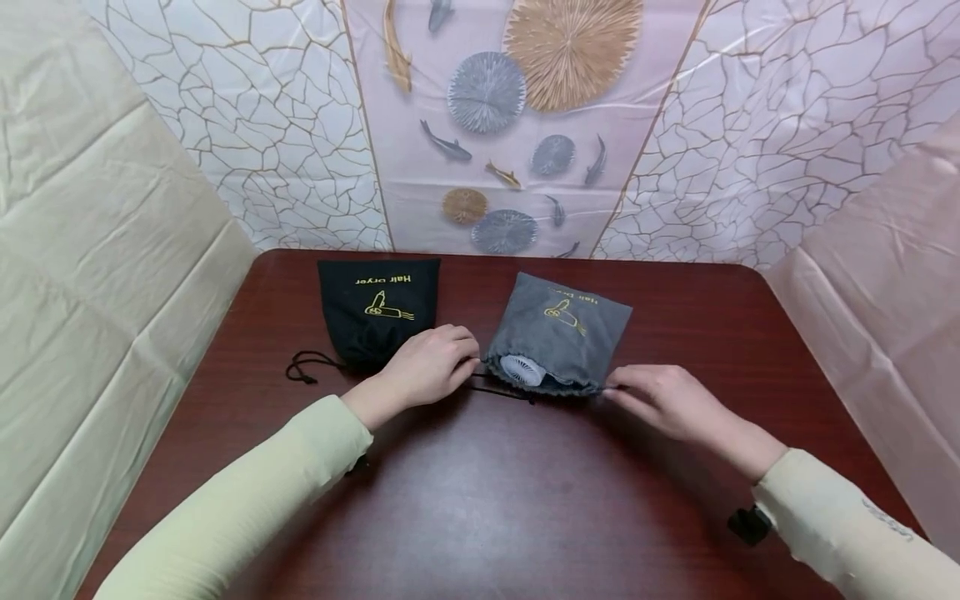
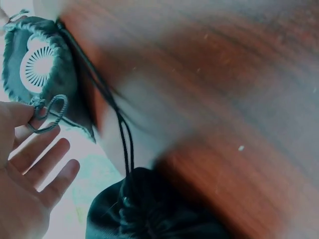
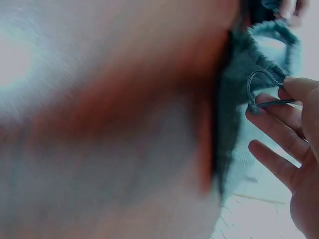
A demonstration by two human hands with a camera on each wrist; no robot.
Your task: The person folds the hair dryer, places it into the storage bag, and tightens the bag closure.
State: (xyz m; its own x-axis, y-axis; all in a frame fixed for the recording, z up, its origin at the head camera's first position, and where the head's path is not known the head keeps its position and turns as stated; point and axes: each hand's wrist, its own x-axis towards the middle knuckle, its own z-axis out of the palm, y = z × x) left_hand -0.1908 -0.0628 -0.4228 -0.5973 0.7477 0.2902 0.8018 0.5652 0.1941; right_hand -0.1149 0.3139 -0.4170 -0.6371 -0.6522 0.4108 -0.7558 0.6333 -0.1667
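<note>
A grey drawstring bag [image 1: 573, 333] printed with "Hair Dryer" lies on the table, its gathered mouth open toward me. Inside the mouth shows a pale round vented end [image 1: 522, 370], likewise seen as a slotted disc [image 2: 37, 67] in the left wrist view; the rest of that object is hidden in the bag. My left hand [image 1: 435, 362] pinches the grey cord loop [image 2: 64, 110] at the left side of the mouth between thumb and forefinger. At the opposite side, my right hand [image 1: 667, 398] pinches the other cord loop [image 3: 253, 82], its remaining fingers spread.
A black drawstring bag [image 1: 378, 308] with the same yellow print lies left of the grey one, beside my left forearm. Its black cords [image 1: 311, 360] trail on the dark red table [image 1: 480, 517]. Patterned cloth [image 1: 300, 125] hangs behind the table, with pale cloth at both sides.
</note>
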